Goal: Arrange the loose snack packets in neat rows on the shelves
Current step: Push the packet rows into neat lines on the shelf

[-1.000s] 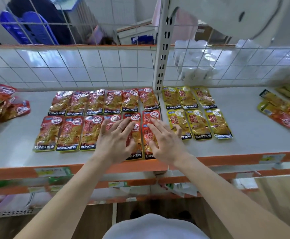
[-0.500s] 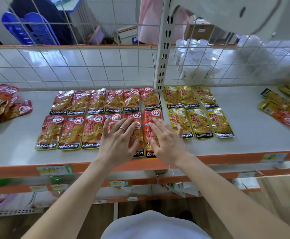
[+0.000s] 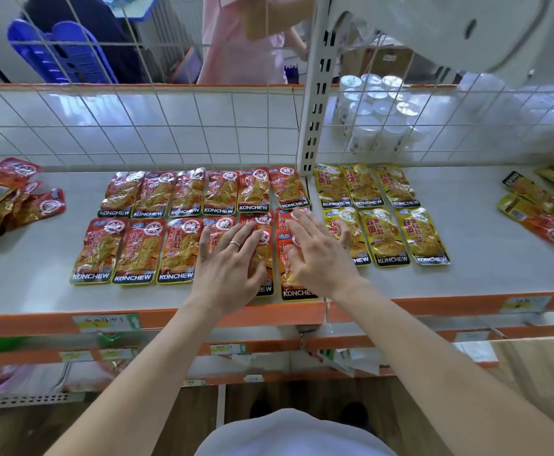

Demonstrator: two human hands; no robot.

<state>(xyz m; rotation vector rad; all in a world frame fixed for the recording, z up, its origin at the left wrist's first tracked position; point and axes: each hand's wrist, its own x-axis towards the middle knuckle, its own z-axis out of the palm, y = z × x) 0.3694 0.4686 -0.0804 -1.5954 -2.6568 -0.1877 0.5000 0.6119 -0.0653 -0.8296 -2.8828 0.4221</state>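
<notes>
Red KONCHEW snack packets [image 3: 183, 194] lie in two rows on the white shelf [image 3: 22, 284]. Yellow packets [image 3: 386, 238] lie in two rows of three to their right. My left hand [image 3: 231, 258] rests flat with straight fingers on the front-row red packets right of the middle. My right hand [image 3: 318, 255] lies flat on the last red packet [image 3: 297, 291] of the front row, which sits a little forward of its neighbours. Loose packets are heaped at the left end [image 3: 9, 195] and at the right end [image 3: 545, 209] of the shelf.
A white wire grid [image 3: 137, 126] backs the shelf, with a white upright post [image 3: 315, 93] between the red and yellow rows. Plastic cups [image 3: 377, 110] stand behind the grid. An orange shelf lip [image 3: 71, 319] runs along the front. A person in pink stands beyond.
Both hands stay flat on the front-row red packets and have edged slightly away from me. The camera has moved a little.
</notes>
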